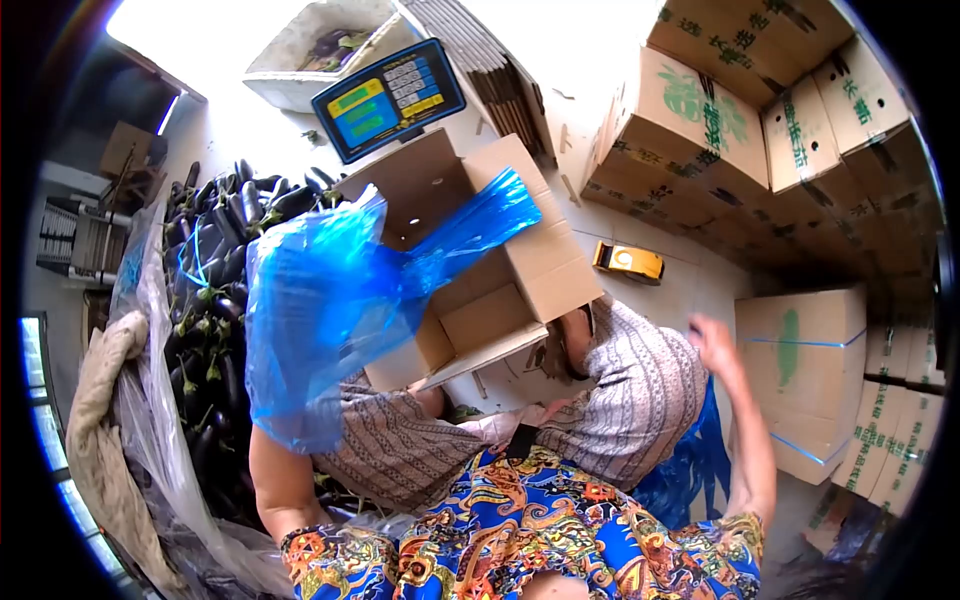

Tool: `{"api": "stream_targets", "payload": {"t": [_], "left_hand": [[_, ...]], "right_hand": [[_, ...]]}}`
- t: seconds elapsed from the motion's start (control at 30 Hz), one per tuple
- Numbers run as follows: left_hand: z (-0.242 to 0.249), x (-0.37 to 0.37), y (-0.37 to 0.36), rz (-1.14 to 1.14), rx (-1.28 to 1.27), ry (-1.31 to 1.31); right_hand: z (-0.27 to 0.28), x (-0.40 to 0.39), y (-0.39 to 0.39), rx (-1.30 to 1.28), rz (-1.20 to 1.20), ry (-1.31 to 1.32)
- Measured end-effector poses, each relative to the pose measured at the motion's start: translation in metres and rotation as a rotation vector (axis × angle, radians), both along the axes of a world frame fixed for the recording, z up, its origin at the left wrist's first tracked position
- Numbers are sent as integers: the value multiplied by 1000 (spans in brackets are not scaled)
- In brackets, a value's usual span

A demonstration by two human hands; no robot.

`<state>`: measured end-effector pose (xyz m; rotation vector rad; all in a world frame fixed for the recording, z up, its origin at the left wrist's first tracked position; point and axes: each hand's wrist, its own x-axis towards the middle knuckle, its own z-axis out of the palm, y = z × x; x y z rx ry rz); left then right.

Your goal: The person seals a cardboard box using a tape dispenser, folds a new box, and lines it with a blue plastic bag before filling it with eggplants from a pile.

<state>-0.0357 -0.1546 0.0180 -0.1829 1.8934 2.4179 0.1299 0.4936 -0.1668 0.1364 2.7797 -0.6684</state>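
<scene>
A thin blue plastic bag (pixel 320 300) covers my left hand and lower forearm, so the fingers are hidden. Part of the bag stretches over an open cardboard box (pixel 485 320) that stands between my knees with its flaps spread. My right hand (pixel 712 345) is raised beside my right knee, its fingers bent and somewhat apart, with nothing visible in it. More blue plastic (pixel 690 465) lies by my right thigh. To the left of the bag is a large heap of dark eggplants (pixel 215 370).
A scale display (pixel 388 100) stands behind the box. Beyond it are a white foam box (pixel 285 85) and stacked flat cardboard (pixel 480 70). A yellow tape dispenser (pixel 630 262) lies on the floor. Printed cartons (pixel 700 130) and a strapped carton (pixel 800 370) are at right.
</scene>
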Motion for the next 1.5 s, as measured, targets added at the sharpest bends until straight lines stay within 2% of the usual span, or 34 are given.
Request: {"api": "stream_targets", "payload": {"t": [0.03, 0.07, 0.1, 0.13, 0.23, 0.3, 0.37, 0.4, 0.5, 0.57, 0.63, 0.7, 0.73, 0.77, 0.83, 0.9, 0.93, 1.0, 1.03, 1.07, 1.1, 1.17, 1.2, 1.23, 1.3, 1.33, 1.43, 1.5], "left_hand": [[0, 2, 3, -8, 14, 10], [2, 3, 6, -17, 25, 24], [1, 6, 8, -29, 41, 35], [1, 9, 10, -32, 48, 45], [3, 19, 14, -49, 74, 77], [3, 25, 13, -58, 86, 99], [2, 33, 8, -62, 91, 129], [2, 37, 6, -66, 85, 145], [5, 42, 6, -88, 21, 218], [9, 44, 8, -116, -91, 300], [13, 42, 14, -157, -264, 431], [17, 35, 25, -199, -498, 634], [17, 30, 31, -226, -616, 750], [15, 24, 39, -255, -713, 861], [4, 7, 57, -321, -859, 1051], [-14, -9, 79, -422, -940, 1142], [-18, -10, 91, -489, -933, 1098], [-15, -2, 110, -641, -857, 913], [-5, 4, 121, -703, -800, 781], [12, 4, 125, -766, -869, 661], [7, 2, 127, -704, -721, 557], [-7, 2, 124, -555, -428, 346], [-6, 0, 117, -468, -288, 227], [15, -1, 113, -431, -110, -18], [6, -3, 100, -450, 449, -71], [-1, -4, 98, -473, 551, -76], [-7, 2, 102, -572, 772, -29], [-10, 3, 105, -616, 817, -21]], "right_hand": [[39, -42, -28, -111, -57, 168], [80, -81, -57, -271, -177, 4], [94, -112, -75, -226, -54, 81], [99, -138, -92, -223, -30, 72], [120, -190, -150, -387, -28, -267], [91, -224, -165, -271, 110, -295], [89, -237, -190, -298, 76, -387], [72, -243, -188, -256, 119, -342], [71, -228, -196, -498, 93, -549], [68, -219, -187, -571, 172, -729], [92, -194, -190, -358, 164, -654], [104, -179, -188, -8, 256, -582], [124, -174, -203, 256, 341, -569], [128, -165, -205, 513, 520, -314], [144, -163, -219, 408, 483, 79], [176, -171, -246, -265, 367, 271], [190, -175, -259, -392, 420, 328], [213, -174, -286, -641, 433, 276], [211, -176, -290, -652, 487, 171], [210, -178, -295, -657, 538, 65], [189, -185, -289, -592, 673, 53], [176, -191, -271, -393, 742, -281], [172, -189, -262, -367, 691, -310], [163, -185, -254, -362, 592, -253], [145, -181, -242, -234, 557, 163], [155, -178, -247, -238, 485, 254], [197, -160, -279, -542, 217, 116], [208, -148, -295, -770, 197, 132]]}}
